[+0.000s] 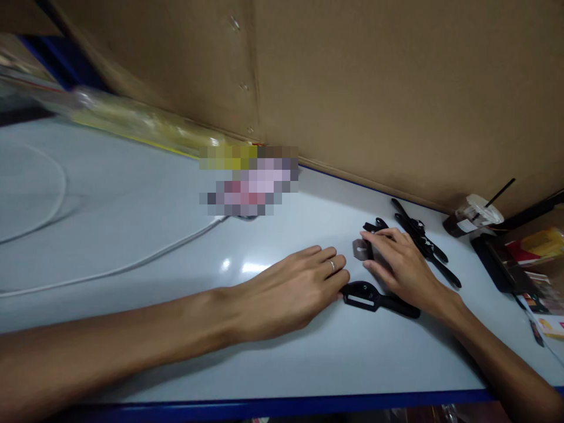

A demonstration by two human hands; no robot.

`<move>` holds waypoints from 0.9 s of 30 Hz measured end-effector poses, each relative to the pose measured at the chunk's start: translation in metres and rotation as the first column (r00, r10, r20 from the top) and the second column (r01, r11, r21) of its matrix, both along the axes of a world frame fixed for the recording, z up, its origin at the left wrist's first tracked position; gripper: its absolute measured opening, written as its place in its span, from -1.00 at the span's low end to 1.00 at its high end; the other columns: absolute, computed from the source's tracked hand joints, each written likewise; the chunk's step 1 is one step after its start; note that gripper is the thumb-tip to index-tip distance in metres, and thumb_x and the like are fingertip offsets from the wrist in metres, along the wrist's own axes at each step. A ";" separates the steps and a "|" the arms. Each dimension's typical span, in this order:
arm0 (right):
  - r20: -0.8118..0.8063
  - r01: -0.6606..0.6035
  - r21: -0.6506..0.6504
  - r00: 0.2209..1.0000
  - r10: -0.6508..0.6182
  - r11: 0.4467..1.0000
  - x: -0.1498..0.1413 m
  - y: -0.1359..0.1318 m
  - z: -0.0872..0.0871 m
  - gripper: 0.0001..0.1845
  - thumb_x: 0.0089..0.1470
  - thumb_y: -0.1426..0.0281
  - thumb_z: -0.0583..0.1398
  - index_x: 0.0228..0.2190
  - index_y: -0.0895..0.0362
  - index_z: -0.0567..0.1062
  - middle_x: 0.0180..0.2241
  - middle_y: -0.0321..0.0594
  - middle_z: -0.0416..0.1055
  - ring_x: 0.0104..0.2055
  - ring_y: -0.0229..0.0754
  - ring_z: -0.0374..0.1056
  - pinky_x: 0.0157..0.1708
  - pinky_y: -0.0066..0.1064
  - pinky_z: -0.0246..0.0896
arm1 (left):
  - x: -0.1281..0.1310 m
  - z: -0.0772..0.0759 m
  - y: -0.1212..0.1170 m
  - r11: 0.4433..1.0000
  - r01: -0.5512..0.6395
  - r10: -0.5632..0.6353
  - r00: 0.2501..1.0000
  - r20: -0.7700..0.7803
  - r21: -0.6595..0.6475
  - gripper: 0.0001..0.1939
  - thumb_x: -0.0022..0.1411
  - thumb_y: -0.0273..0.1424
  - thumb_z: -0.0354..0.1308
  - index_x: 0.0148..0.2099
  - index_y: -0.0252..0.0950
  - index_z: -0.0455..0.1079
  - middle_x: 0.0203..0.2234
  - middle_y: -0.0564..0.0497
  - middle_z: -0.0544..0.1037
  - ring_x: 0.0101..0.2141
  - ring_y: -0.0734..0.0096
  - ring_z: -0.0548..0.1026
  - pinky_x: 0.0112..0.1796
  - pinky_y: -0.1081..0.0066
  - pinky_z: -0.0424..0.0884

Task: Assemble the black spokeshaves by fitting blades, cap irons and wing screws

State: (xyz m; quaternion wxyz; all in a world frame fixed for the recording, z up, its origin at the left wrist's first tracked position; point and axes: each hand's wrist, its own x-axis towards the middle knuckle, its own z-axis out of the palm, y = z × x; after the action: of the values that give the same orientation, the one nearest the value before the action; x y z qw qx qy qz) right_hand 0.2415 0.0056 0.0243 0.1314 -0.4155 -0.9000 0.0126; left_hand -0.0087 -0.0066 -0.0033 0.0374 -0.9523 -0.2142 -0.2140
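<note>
My left hand lies low over the tabletop with its fingers curled at the left end of a black spokeshave body. That end is covered by the hand. The body lies with a long slot facing me, and its right handle points away to the right. Just above it, my right hand pinches a small grey metal blade with a slotted hole between thumb and fingers. Behind those fingers sits another black part, partly hidden. More black spokeshaves lie crossed in a pile beyond my right hand.
A lidded plastic cup with a straw stands at the back right, near a dark tray. A white cable crosses the table to a blurred-out object. A cardboard wall rises behind; a blue edge runs in front.
</note>
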 end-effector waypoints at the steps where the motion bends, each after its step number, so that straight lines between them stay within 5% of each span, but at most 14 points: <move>1: 0.014 0.002 -0.023 1.000 -0.002 1.000 -0.002 0.001 -0.001 -0.57 0.30 0.43 0.17 0.17 0.20 0.36 0.00 0.02 0.48 0.07 0.08 0.30 0.04 0.00 0.25 | 0.000 0.000 0.000 1.000 0.003 -0.003 1.000 0.001 0.007 -0.90 0.37 -0.50 0.14 -0.26 -0.28 0.30 -0.35 0.01 0.46 -0.33 0.26 0.36 -0.29 0.28 0.27; 8: -0.124 0.095 -0.248 0.984 -0.129 0.964 0.000 0.000 0.004 -0.50 0.14 0.44 0.32 0.11 0.14 0.43 -0.13 -0.13 0.43 -0.09 -0.05 0.35 -0.06 -0.14 0.30 | 0.001 0.002 0.001 0.998 0.029 -0.029 1.000 0.007 0.062 -0.86 0.42 -0.51 0.05 -0.26 -0.29 0.32 -0.38 0.02 0.45 -0.36 0.29 0.36 -0.34 0.30 0.26; 12: -0.230 0.139 -0.328 0.948 -0.222 0.934 0.007 -0.005 0.009 -0.90 0.13 0.46 0.31 -0.27 0.09 0.62 -0.31 -0.25 0.41 -0.30 -0.19 0.34 -0.26 -0.31 0.25 | -0.003 0.005 0.006 0.991 0.102 -0.098 0.994 -0.049 0.083 -0.82 0.45 -0.46 0.06 -0.28 -0.29 0.34 -0.41 0.03 0.45 -0.37 0.30 0.36 -0.35 0.30 0.25; 17: -0.409 0.182 -0.317 0.859 -0.307 0.931 0.011 -0.017 0.021 -0.86 0.15 0.35 0.29 -0.44 0.07 0.59 -0.44 -0.29 0.44 -0.40 -0.22 0.28 -0.38 -0.34 0.14 | -0.008 0.010 0.011 0.979 0.164 -0.152 0.983 -0.101 0.123 -0.81 0.46 -0.46 0.08 -0.28 -0.31 0.39 -0.40 0.01 0.48 -0.38 0.31 0.37 -0.37 0.31 0.26; 20: -0.497 0.106 -0.473 0.788 -0.364 0.875 0.005 -0.026 0.024 -0.80 0.18 0.29 0.24 -0.46 0.09 0.51 -0.47 -0.31 0.46 -0.41 -0.23 0.32 -0.37 -0.36 0.18 | -0.009 0.010 0.009 0.964 0.185 -0.164 0.979 -0.123 0.189 -0.79 0.44 -0.56 0.03 -0.28 -0.34 0.41 -0.38 -0.03 0.50 -0.38 0.30 0.37 -0.38 0.30 0.28; 24: -0.464 0.003 -0.641 0.795 -0.391 0.767 -0.004 -0.033 0.014 -0.79 0.17 0.31 0.20 -0.48 0.10 0.48 -0.53 -0.35 0.40 -0.46 -0.26 0.29 -0.41 -0.38 0.17 | -0.010 0.009 0.007 0.958 0.198 -0.178 0.978 -0.110 0.209 -0.81 0.42 -0.60 0.02 -0.23 -0.37 0.43 -0.39 -0.02 0.49 -0.39 0.32 0.37 -0.39 0.32 0.29; 27: -0.435 0.017 -0.630 0.821 -0.371 0.777 -0.008 -0.033 0.005 -0.79 0.18 0.35 0.20 -0.49 0.10 0.47 -0.54 -0.36 0.39 -0.47 -0.27 0.24 -0.43 -0.38 0.11 | -0.011 0.008 0.006 0.956 0.202 -0.183 0.978 -0.103 0.211 -0.82 0.42 -0.59 0.03 -0.21 -0.39 0.45 -0.40 -0.03 0.49 -0.38 0.31 0.38 -0.38 0.31 0.30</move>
State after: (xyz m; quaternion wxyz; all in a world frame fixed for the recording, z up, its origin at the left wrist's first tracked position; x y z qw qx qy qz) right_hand 0.2336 -0.0276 0.0296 0.2396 -0.5091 -0.7246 0.3980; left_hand -0.0192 -0.0006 0.0044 0.1306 -0.9666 -0.0937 -0.1998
